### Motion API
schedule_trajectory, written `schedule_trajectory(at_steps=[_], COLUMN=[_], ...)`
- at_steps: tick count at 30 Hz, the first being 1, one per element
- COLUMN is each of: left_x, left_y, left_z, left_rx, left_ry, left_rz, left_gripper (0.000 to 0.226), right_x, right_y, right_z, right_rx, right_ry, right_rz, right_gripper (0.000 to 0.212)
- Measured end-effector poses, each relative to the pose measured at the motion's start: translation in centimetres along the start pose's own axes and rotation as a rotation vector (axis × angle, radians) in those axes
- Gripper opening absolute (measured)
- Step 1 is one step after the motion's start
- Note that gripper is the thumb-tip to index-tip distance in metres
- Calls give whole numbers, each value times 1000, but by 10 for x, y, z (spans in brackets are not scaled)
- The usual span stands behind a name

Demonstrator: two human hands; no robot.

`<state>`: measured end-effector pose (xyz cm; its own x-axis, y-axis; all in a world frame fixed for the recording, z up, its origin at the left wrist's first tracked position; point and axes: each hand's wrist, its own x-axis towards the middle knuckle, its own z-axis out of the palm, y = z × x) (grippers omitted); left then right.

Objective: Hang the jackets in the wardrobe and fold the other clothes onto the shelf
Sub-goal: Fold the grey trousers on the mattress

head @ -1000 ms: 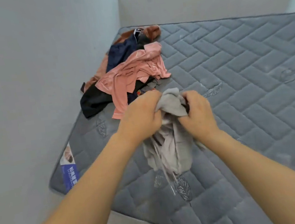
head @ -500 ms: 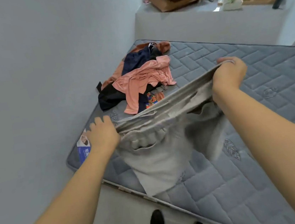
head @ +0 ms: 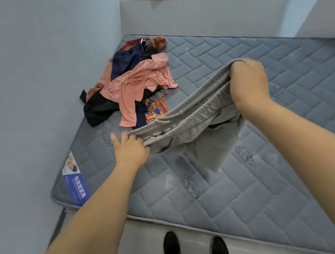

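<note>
- Fingers (head: 239,69) of the right hand (head: 249,84) curled tight over one end of the grey garment's (head: 187,122) ribbed waistband; the left hand (head: 130,149) pinched the other end, stretching it above the mattress (head: 274,177).
- Grey fabric hung below, draping onto the quilted top.
- Beyond lay a pile of clothes (head: 136,84) near the wall.
- Two black shoes (head: 172,250) stood on the floor.
</note>
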<state>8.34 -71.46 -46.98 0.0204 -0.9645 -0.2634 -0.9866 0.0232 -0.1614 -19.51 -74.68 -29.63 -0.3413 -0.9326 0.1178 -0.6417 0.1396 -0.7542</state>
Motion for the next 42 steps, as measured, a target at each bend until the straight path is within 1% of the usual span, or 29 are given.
schedule_trajectory(at_steps=[2,3,4,5,6,7,9,11,12,13,14,15,16,17,19,20,22,23,25,26,28,29,30,32,35,37,38,40,42], left_x=[8,10,13,15,16,17,19,18,17,17,16,14,12,10,8,8,6,4,5,8,21,31,40,61,93,112,120,130,133], left_y=[-11,-18,-26,-32,-37,-39,-36,-29,-24,-20,-17,-16,-17,-21,-30,-34,-35,-31,-12,4,38,53,67,91,129,156,168,188,197], left_z=[-14,-19,-25,-29,-34,-38,-45,-48,-49,-47,-45,-41,-36,-32,-27,-26,-22,-18,-3,5,21,29,36,47,51,49,47,45,45], left_rx=[-77,-111,-136,-151,-159,-158,-118,-52,-44,-49,-53,-44,-34,-52,-229,-340,-443,-457,-527,-588,-691,-693,-661,-576,-523,-467,-418,-309,-293], left_ry=[118,192,265,328,360,358,263,56,-46,-121,-176,-203,-184,-120,19,23,-82,-140,-219,-252,-308,-310,-301,-276,-202,-160,-165,-214,-288], left_rz=[-50,-70,-85,-102,-123,-138,-154,-182,-207,-226,-230,-208,-157,-92,47,102,187,211,198,190,219,249,287,353,529,658,707,769,771], left_gripper=[41,36,32,32,37,45,63,79,87,90,87,76,62,49,31,27,24,21,11,19,62,84,101,118,123,120,114,93,67], right_x=[7,10,9,7,6,4,1,2,3,4,4,4,4,5,6,6,3,0,-7,-10,-12,-10,-7,-1,4,5,6,7,9], right_y=[28,41,53,62,71,78,90,100,104,108,110,110,110,111,117,120,124,122,114,111,107,106,104,103,107,110,112,117,124], right_z=[-15,-22,-28,-33,-36,-37,-34,-23,-15,-6,1,7,12,14,16,15,16,18,24,27,30,29,25,13,-9,-22,-27,-36,-41], right_rx=[-140,-111,-19,113,222,259,214,52,-56,-141,-187,-204,-215,-219,-216,-208,-142,-94,-56,-86,-181,-221,-250,-292,-355,-375,-379,-409,-444], right_ry=[-61,-101,-152,-201,-259,-335,-480,-593,-618,-601,-553,-498,-455,-427,-395,-384,-405,-450,-581,-648,-733,-748,-751,-747,-751,-730,-714,-687,-665], right_rz=[0,35,91,175,240,250,232,215,185,138,88,52,32,13,-13,-19,-18,-31,-108,-167,-296,-347,-382,-444,-606,-724,-765,-792,-775], right_gripper=[27,23,23,37,53,60,56,55,54,51,45,40,35,32,32,33,33,34,37,38,39,38,37,33,29,28,27,25,25])
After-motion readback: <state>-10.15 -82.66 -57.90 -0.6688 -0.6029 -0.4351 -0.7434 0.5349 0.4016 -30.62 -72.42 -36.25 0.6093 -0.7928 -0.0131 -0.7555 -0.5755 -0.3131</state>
